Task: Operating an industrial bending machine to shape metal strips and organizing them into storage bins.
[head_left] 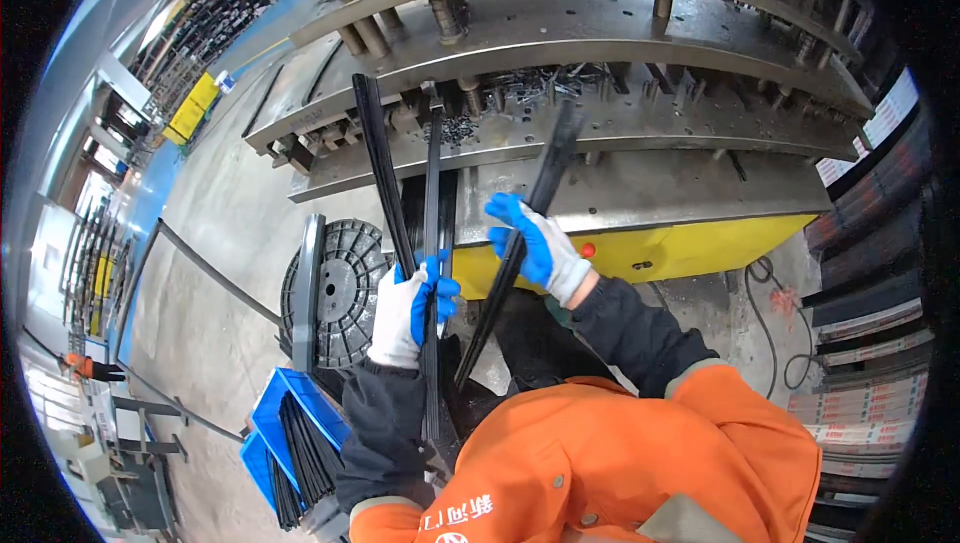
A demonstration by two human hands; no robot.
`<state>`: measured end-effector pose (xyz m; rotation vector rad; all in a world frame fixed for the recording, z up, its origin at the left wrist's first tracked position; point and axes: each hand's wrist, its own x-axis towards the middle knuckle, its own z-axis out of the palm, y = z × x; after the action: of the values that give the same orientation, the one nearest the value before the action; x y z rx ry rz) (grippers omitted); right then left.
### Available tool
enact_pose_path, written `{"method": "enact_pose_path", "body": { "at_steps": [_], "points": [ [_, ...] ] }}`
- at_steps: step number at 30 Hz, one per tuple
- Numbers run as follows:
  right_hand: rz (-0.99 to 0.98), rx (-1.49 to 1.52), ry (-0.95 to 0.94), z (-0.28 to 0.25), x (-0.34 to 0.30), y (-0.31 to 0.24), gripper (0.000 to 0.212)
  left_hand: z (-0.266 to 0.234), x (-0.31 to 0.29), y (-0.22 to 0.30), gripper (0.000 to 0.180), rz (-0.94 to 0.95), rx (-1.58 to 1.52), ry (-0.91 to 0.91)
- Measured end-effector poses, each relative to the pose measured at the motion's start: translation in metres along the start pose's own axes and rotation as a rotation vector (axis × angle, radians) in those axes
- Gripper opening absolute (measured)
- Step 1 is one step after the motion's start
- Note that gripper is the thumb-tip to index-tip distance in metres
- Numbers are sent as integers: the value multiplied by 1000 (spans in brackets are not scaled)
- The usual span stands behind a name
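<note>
My left hand (408, 311), in a white glove with blue fingers, is closed round long black strips. One black strip (380, 168) leans up and to the left from it; another narrow strip (432, 193) runs nearly upright through the fingers. To the right, my right hand (540, 249), gloved alike, grips a third long black strip (510, 268) that slants from upper right to lower left. Its upper end is blurred. Both hands are in front of the machine's yellow base (690, 248), below its thick steel plates (600, 133).
Small metal scraps (455, 131) lie on the lower plate. A black ribbed reel (350, 293) stands left of my left hand. Blue crates (265, 413) at lower left hold black strips. A red knob (589, 250) sits on the base. Cable (775, 343) loops over the floor; long packs (865, 398) are stacked right.
</note>
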<state>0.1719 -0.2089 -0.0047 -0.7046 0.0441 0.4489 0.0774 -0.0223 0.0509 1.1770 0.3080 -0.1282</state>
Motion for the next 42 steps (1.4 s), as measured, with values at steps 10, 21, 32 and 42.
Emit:
{"method": "enact_pose_path", "body": {
  "at_steps": [10, 21, 32, 42],
  "points": [
    [-71, -104, -207, 14, 14, 1, 31, -11, -57, -40, 35, -20, 433, 46],
    [-223, 147, 107, -60, -31, -48, 32, -24, -13, -50, 27, -294, -2, -63],
    [-287, -54, 225, -52, -51, -36, 26, -18, 10, -35, 15, -58, 17, 133],
    [-287, -191, 237, -46, -64, -31, 23, -21, 44, -30, 10, 14, 54, 255]
  ]
}}
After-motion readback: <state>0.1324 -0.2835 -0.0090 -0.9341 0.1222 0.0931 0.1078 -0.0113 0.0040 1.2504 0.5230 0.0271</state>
